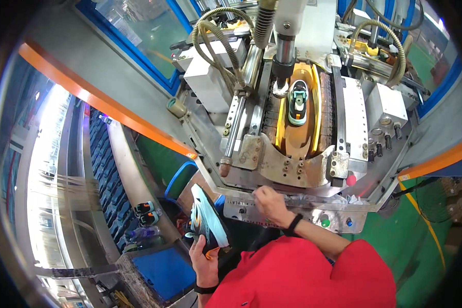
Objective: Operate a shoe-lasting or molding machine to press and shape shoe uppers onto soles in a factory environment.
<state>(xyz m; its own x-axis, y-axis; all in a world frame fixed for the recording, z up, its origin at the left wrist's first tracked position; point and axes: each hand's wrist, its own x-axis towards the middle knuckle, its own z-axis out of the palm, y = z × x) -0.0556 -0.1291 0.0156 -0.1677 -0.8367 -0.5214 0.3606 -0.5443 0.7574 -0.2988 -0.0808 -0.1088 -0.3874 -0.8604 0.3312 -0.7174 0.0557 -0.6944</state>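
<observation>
Seen from above, a person in a red shirt [303, 277] faces a metal machine [292, 174]. The left hand [205, 263] grips a pale-blue and black shoe [209, 223], tilted up on end. The right hand [272, 204], fingers curled, is by the upper edge of a metal button panel [305, 217]. In the machine, another shoe [297, 102] rests between curved yellow strips [316, 113]. At left, a rippled dark-blue strip [105, 169] runs lengthwise.

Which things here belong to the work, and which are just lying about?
Seemingly part of it:
- teal and black shoe in the left hand
- second shoe inside the machine
- control panel by the right hand

Probably just lying about:
- plastic bottle off to the left
- crumpled white scraps by the panel
</observation>
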